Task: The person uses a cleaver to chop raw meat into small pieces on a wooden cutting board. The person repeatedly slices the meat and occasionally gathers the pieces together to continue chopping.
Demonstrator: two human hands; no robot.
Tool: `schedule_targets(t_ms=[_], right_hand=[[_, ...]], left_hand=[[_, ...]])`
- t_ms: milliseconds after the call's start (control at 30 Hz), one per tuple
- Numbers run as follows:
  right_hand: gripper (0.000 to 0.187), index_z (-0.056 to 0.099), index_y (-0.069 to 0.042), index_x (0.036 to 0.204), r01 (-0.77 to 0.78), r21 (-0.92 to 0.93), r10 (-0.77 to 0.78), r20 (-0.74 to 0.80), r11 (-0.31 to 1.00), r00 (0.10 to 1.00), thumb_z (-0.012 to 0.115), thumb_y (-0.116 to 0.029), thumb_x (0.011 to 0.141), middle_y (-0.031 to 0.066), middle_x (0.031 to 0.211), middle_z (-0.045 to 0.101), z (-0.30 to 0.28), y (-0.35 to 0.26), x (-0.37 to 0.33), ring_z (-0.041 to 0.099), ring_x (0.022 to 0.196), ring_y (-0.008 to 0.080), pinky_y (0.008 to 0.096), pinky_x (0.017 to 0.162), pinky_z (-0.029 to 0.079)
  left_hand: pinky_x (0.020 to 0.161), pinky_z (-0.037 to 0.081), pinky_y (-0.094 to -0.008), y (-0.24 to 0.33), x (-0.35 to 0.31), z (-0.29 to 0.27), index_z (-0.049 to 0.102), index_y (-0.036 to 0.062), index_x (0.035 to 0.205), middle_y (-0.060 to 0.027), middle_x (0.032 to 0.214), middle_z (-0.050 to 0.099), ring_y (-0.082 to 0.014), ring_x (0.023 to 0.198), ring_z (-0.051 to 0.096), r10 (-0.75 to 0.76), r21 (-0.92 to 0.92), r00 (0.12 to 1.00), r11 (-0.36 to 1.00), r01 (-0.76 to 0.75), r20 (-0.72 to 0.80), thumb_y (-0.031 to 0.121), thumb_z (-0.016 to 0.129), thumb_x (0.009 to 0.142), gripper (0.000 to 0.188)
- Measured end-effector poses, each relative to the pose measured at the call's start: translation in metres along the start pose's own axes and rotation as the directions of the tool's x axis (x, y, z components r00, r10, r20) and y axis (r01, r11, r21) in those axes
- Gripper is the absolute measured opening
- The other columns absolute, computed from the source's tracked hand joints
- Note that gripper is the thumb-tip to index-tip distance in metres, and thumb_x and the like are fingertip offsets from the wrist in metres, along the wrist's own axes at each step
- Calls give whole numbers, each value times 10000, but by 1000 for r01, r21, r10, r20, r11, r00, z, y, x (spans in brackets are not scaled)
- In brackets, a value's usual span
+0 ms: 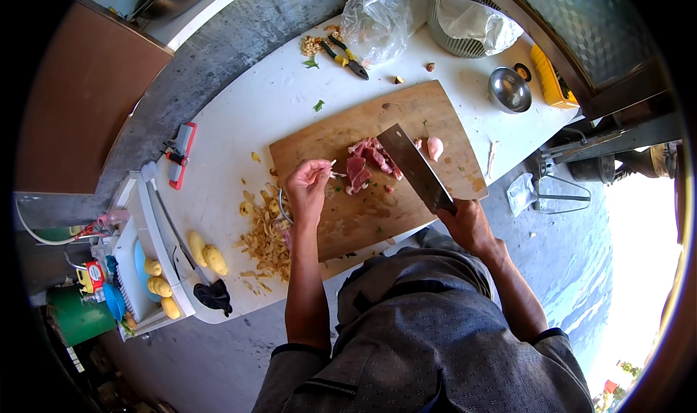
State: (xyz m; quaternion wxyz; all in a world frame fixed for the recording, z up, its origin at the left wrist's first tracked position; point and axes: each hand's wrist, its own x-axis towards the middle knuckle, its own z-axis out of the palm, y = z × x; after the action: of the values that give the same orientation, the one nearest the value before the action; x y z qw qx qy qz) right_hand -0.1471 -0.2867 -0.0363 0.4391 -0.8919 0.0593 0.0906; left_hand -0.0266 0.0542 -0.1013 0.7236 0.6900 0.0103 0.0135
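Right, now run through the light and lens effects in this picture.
Head view: the far right burns out to white; the bowl shows glare; the lower left is dim; the fisheye bows the table and leaves black corners; the cleaver and meat look fairly sharp.

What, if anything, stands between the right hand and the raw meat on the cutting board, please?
The cleaver does: the right hand grips it, and its blade extends up and left over the cutting board, beside the raw meat. I cannot tell whether they touch.
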Motion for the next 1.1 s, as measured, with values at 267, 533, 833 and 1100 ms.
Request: schedule_targets(t_ms=[267, 533, 833, 1100], right_hand=[[234, 725, 114, 907, 13, 2, -13, 2, 1000, 1000, 738, -118, 933, 314, 835, 714, 4, -3, -5, 723, 782, 474, 532, 721, 561], [228, 735, 115, 916, -4, -22, 4, 29, 1000, 1000, 742, -112, 923, 324, 846, 719, 5, -4, -7, 734, 803, 475, 526, 745, 575], [208, 741, 92, 980, -4, -16, 5, 51, 1000, 999, 734, -110, 936, 321, 884, 728, 2, -18, -12, 729, 857, 489, 534, 768, 572], [204, 744, 66, 962, 102, -63, -94, 124, 993, 988, 731, -137, 944, 304, 872, 733, 25, -29, -2, 731, 834, 494, 554, 754, 576]], left_hand=[[925, 589, -445, -6, -16, 42, 717, 36, 1273, -167, 1217, 704, -352, 1115, 709, 46, 674, 998, 737, -58, 36, 156, 947, 786, 552], [869, 589, -435, -26, -19, 77, 649, 5, 1262, -147, 1120, 665, -307, 1031, 695, 275, 830, 960, 522, -196, 53, 43, 902, 746, 576], [793, 600, -373, -16, -52, 41, 666, 4, 1156, -100, 1160, 690, -334, 1240, 711, -387, -512, 920, 780, 360, 57, 84, 667, 1046, 136], [784, 526, -335, -49, -72, 29, 613, 55, 1215, -61, 1150, 679, -183, 1040, 662, -251, -603, 963, 785, 143, -99, 49, 686, 1049, 181]])
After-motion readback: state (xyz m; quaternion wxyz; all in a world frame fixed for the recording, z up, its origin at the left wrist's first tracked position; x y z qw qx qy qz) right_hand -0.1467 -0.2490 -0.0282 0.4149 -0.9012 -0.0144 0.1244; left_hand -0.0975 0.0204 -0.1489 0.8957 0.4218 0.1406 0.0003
